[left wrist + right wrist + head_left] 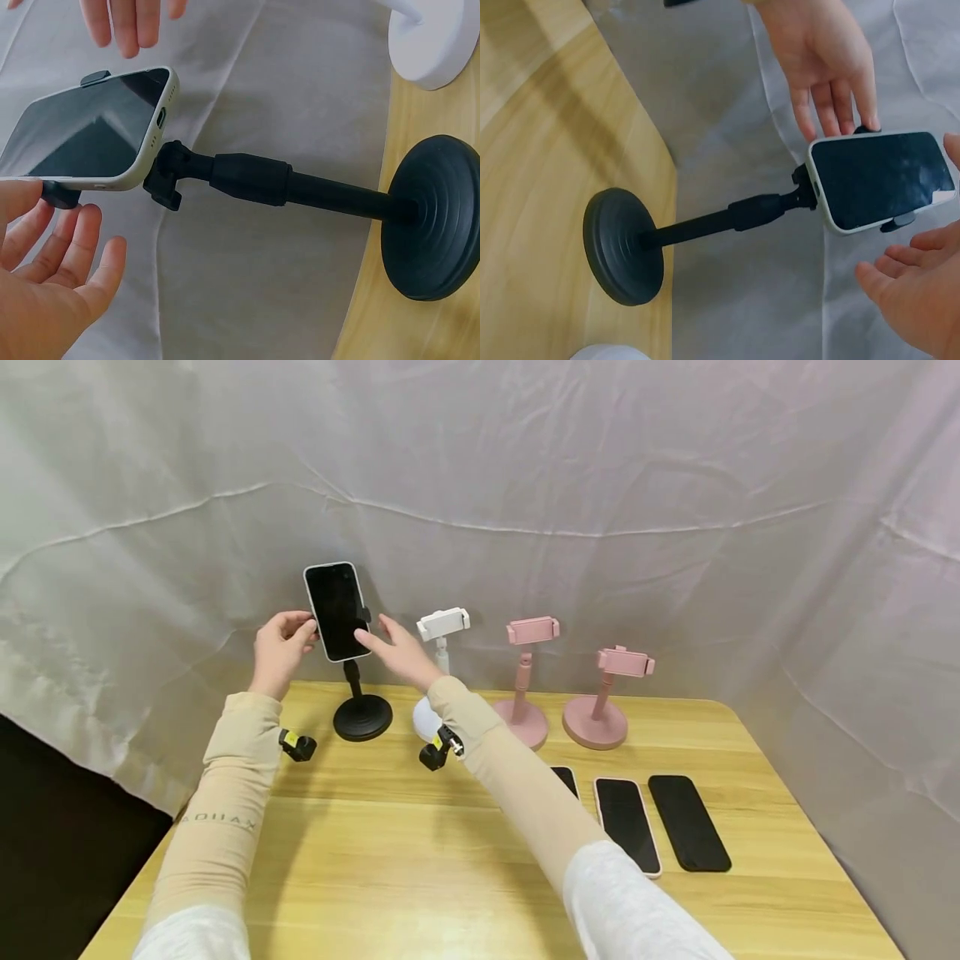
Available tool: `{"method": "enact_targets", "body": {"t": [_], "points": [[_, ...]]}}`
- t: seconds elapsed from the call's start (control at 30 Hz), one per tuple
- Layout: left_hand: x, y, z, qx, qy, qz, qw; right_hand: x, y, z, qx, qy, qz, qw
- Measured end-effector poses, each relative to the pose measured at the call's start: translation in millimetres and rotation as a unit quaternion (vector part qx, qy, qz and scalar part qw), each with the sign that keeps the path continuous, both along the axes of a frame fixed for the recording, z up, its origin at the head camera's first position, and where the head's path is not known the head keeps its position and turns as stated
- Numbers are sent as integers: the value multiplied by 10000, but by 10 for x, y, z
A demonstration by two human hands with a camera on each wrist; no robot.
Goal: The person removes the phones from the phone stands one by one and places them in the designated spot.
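Observation:
A white-edged smartphone [336, 610] with a dark screen sits tilted in the clamp of a black phone stand [362, 717]. Its clamp arms [898, 223] grip both long edges of the phone. My left hand [52, 292] pinches the near clamp arm [61, 195] between thumb and index finger, the other fingers loosely bent. On the phone's other side, my right hand [401, 652] is spread. Its fingers [900, 274] are apart from the phone, while its thumb overlaps the screen in the head view; whether it touches is unclear.
Right of the black stand are a white phone stand [442, 625], a pink phone stand [532, 631] and a shorter pink one [596, 722]. Several phones lie at the right, including a pink-edged phone [626, 822] and a black phone [688, 822]. A grey curtain [480, 460] backs the wooden table [375, 860].

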State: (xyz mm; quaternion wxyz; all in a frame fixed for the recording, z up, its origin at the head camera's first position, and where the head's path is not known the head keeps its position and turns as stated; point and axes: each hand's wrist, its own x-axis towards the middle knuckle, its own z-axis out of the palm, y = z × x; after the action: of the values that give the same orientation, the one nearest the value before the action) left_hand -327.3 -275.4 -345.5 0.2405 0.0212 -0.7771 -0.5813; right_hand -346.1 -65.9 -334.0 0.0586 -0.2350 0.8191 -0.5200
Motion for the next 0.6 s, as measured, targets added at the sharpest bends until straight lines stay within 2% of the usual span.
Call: {"method": "enact_targets", "body": {"t": [0.27,0.47,0.6], "points": [[54,32,-2,37,-1,-48,10000,-181,-64,-29,-126,-187,-23,9997],[73,76,-9,110,12,-95,9999,-249,-105,-33,-520,-431,180,9976],[84,105,-21,23,50,114,9999,-253,-102,-18,-763,-501,261,9955]]}}
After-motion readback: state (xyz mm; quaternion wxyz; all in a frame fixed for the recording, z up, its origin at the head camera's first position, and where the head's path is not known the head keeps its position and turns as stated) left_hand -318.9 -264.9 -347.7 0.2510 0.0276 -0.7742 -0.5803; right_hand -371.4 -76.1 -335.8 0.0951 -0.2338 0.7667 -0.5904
